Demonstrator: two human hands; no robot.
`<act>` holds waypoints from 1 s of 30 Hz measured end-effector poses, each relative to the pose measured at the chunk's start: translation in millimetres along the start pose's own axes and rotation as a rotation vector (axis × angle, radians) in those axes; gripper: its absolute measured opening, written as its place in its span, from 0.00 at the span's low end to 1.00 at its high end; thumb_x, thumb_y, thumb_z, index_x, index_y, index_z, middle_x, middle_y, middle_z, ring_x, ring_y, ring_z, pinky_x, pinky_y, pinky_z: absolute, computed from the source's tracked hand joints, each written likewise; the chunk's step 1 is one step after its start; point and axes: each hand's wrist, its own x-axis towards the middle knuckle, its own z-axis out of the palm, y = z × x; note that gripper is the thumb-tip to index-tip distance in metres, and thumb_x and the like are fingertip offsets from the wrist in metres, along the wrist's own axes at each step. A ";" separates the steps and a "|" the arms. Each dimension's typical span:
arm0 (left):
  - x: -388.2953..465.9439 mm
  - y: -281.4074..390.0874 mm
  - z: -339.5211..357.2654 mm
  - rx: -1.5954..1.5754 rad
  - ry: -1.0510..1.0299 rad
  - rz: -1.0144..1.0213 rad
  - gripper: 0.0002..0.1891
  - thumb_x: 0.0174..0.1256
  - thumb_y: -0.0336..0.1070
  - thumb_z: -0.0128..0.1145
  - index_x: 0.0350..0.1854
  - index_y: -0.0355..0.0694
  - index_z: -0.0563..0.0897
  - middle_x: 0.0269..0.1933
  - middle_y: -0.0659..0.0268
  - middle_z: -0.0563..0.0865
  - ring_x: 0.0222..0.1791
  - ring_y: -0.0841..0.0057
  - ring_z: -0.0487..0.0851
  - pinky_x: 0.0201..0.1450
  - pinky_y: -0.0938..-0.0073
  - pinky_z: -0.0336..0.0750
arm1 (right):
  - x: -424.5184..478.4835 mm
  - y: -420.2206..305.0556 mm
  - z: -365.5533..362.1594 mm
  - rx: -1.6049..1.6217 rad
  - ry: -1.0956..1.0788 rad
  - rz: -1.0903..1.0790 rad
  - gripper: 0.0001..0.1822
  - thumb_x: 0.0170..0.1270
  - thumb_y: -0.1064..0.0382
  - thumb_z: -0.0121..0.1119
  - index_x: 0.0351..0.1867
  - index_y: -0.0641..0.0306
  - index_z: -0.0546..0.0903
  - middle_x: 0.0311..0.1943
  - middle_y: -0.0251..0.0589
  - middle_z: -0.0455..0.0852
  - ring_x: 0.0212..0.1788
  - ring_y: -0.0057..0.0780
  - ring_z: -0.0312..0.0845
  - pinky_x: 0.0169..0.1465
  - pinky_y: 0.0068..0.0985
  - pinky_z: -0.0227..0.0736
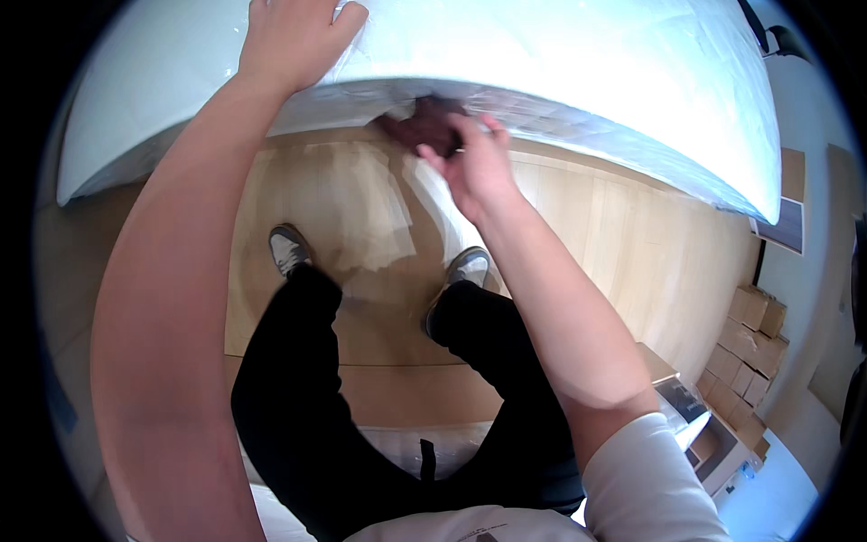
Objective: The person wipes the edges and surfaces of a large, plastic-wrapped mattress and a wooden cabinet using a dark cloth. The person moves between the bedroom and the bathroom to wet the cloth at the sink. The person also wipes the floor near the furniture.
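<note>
My right hand point(477, 162) holds a dark maroon-brown cloth point(430, 129) against the side of a white mattress point(528, 40) wrapped in clear plastic. The cloth and the fingers around it are blurred. At the top edge of the picture, my left hand point(294, 40) rests on the mattress's upper surface. Its thumb is bent, and the other fingers are partly cut off by the frame, so I cannot tell whether they grip the plastic.
Below the mattress lies a pale wood floor point(596, 223), with my shoes point(467, 267) on it. Behind me is another plastic-wrapped surface point(393, 447). Several cardboard boxes point(745, 345) are stacked at the right, beside an open-fronted box point(718, 447).
</note>
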 end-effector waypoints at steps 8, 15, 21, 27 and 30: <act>-5.1 9.2 2.5 0.039 0.014 -0.049 0.27 0.57 0.37 0.50 0.62 0.42 0.75 0.66 0.51 0.73 0.69 0.52 0.66 0.71 0.50 0.57 | -0.5 7.7 15.5 0.188 0.061 -0.532 0.15 0.62 0.73 0.46 0.49 0.60 0.61 0.41 0.47 0.73 0.40 0.32 0.72 0.39 0.31 0.72; -5.9 -0.1 15.5 -0.026 0.079 0.045 0.26 0.56 0.34 0.51 0.61 0.40 0.76 0.65 0.49 0.73 0.69 0.51 0.66 0.73 0.52 0.56 | 19.8 105.1 95.5 -0.616 0.115 -1.002 0.14 0.50 0.77 0.62 0.36 0.63 0.70 0.36 0.43 0.73 0.40 0.38 0.69 0.43 0.30 0.70; -10.5 0.3 10.4 0.011 0.029 0.002 0.27 0.55 0.37 0.52 0.61 0.43 0.76 0.66 0.51 0.72 0.69 0.52 0.66 0.73 0.51 0.55 | -7.1 65.8 41.3 -0.308 0.077 -0.804 0.31 0.55 0.82 0.62 0.55 0.61 0.60 0.40 0.44 0.82 0.43 0.26 0.80 0.44 0.27 0.76; -5.8 1.3 2.9 -0.018 0.015 -0.003 0.27 0.55 0.37 0.52 0.62 0.43 0.76 0.65 0.53 0.73 0.69 0.54 0.66 0.73 0.51 0.55 | -25.3 27.6 44.6 0.031 0.227 -0.772 0.25 0.67 0.72 0.53 0.64 0.68 0.62 0.51 0.45 0.78 0.50 0.31 0.78 0.56 0.30 0.75; -7.7 0.4 5.0 -0.003 0.029 0.012 0.26 0.56 0.37 0.51 0.61 0.43 0.76 0.65 0.52 0.74 0.68 0.54 0.67 0.72 0.53 0.56 | -4.9 73.3 101.2 0.174 0.277 -0.611 0.27 0.66 0.67 0.55 0.64 0.67 0.60 0.52 0.41 0.71 0.51 0.27 0.67 0.57 0.29 0.65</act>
